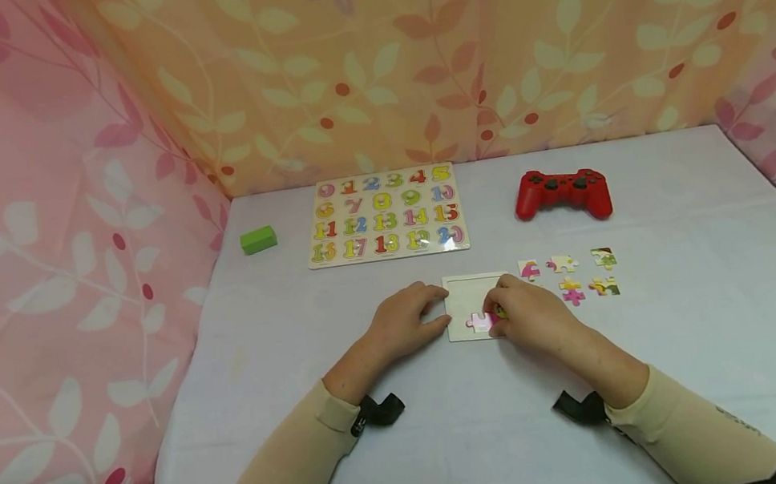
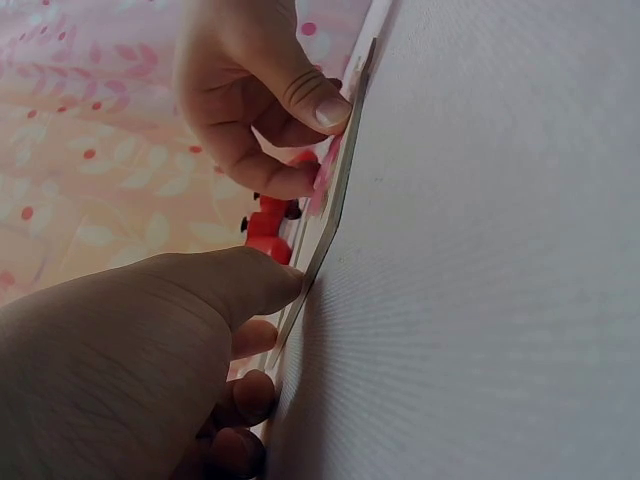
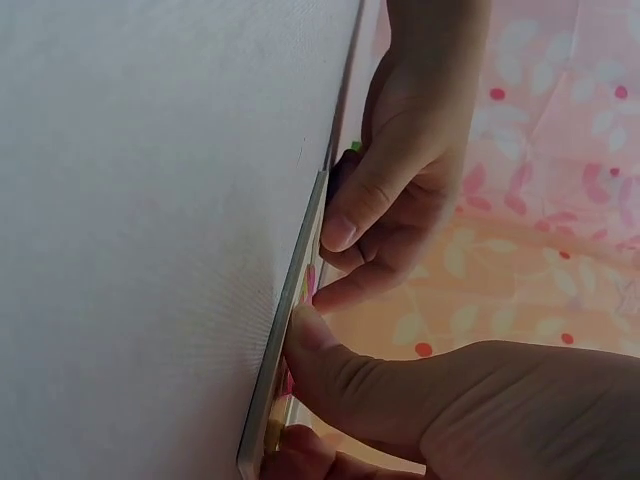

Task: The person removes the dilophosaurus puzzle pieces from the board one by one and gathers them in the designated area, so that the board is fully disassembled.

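A shallow pale puzzle tray (image 1: 463, 297) lies flat on the table. My left hand (image 1: 408, 320) holds its left edge, with the thumb (image 2: 265, 285) and fingers against the side. Inside the tray, low down, lies a pink-and-white jigsaw piece (image 1: 479, 323). My right hand (image 1: 531, 313) is over the tray's right part and pinches a jigsaw piece (image 1: 502, 312) with a yellow-green patch beside that pink one. The fingers hide most of it. In the right wrist view, the right thumb (image 3: 315, 330) is right at the tray's near edge.
Several loose jigsaw pieces (image 1: 563, 263) lie right of the tray. Behind it is a number board (image 1: 389, 254) with colourful numerals. A green block (image 1: 258, 240) sits at the back left, a red game controller (image 1: 562, 192) at the back right. Patterned cloth (image 1: 365, 59) encloses the table's back and sides.
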A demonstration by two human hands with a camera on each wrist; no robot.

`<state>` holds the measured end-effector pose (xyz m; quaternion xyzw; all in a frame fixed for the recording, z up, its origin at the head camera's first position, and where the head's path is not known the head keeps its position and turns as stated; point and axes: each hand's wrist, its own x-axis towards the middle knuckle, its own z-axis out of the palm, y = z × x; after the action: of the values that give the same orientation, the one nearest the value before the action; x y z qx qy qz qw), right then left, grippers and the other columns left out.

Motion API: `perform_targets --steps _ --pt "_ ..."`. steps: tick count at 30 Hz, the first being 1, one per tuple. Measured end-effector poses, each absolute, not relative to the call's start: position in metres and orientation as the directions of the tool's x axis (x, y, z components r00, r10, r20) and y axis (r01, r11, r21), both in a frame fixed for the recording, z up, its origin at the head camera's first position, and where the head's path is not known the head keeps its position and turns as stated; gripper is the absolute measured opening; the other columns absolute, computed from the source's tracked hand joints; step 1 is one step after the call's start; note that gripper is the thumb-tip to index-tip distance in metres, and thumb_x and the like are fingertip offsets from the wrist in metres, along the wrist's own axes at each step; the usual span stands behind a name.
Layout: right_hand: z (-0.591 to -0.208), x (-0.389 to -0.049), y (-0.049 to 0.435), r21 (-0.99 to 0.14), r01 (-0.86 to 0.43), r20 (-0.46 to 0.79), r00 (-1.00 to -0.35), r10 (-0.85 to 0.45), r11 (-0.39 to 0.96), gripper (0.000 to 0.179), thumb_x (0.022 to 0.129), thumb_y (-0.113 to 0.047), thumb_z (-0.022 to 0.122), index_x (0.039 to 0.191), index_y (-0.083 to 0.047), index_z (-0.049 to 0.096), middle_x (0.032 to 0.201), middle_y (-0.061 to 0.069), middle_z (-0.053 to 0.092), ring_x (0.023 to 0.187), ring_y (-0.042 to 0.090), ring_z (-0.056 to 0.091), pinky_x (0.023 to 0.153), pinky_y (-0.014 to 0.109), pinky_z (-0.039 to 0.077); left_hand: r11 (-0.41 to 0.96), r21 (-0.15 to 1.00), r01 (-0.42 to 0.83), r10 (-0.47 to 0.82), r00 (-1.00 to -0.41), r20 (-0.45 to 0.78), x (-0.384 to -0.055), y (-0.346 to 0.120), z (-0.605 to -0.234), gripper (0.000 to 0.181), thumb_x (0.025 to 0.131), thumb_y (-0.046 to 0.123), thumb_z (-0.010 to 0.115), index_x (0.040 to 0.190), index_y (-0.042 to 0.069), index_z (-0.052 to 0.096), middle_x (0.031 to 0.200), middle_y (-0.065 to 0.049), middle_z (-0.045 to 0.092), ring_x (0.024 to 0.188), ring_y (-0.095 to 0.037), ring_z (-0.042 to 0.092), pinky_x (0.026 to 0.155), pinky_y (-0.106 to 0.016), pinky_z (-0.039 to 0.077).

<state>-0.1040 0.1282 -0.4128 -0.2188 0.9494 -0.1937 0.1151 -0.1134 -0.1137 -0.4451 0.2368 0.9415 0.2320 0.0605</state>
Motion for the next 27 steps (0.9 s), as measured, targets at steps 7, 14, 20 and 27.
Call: perform_targets --steps 7,14,20,27 --pt "-0.411 -0.104 0.127 -0.453 -0.306 -0.19 -0.884 -0.426 0.837 0.026 0.083 -0.018 0.087 0.096 -0.013 0.065 0.086 0.002 0.056 0.079 0.021 0.054 0.074 0.039 0.048 0.779 0.467 0.419 0.475 -0.88 -0.003 -0.113 -0.114 -0.445 0.042 0.097 0.038 0.071 0.134 0.018 0.066 0.088 0.006 0.053 0.079 -0.012 0.051 0.066 -0.027 0.04" --pt "-0.41 -0.102 0.128 -0.473 -0.316 -0.195 -0.873 -0.447 0.823 0.023 0.087 -0.016 0.082 0.099 -0.014 0.062 0.076 -0.002 0.057 0.072 0.019 0.054 0.068 0.037 0.046 0.771 0.473 0.427 0.48 -0.877 0.01 -0.114 -0.114 -0.445 0.042 0.097 0.037 0.071 0.134 0.017 0.066 0.087 0.006 0.053 0.078 -0.012 0.05 0.065 -0.027 0.04" --pt "-0.402 -0.101 0.134 -0.565 -0.339 -0.135 -0.861 -0.49 0.752 0.016 0.092 -0.011 0.075 0.104 -0.014 0.065 0.078 -0.004 0.06 0.07 0.016 0.054 0.067 0.034 0.046 0.769 0.471 0.432 0.483 -0.876 0.015 -0.115 -0.114 -0.447 0.042 0.096 0.038 0.071 0.133 0.017 0.066 0.087 0.006 0.053 0.077 -0.011 0.05 0.064 -0.027 0.039" --pt "-0.376 -0.099 0.143 -0.694 -0.288 -0.122 -0.856 -0.502 0.66 0.017 0.097 -0.014 0.071 0.112 -0.014 0.065 0.086 -0.003 0.065 0.067 0.016 0.057 0.063 0.035 0.048 0.782 0.464 0.416 0.471 -0.882 -0.002 -0.115 -0.114 -0.448 0.042 0.097 0.039 0.071 0.134 0.018 0.066 0.087 0.007 0.053 0.078 -0.011 0.05 0.065 -0.027 0.041"
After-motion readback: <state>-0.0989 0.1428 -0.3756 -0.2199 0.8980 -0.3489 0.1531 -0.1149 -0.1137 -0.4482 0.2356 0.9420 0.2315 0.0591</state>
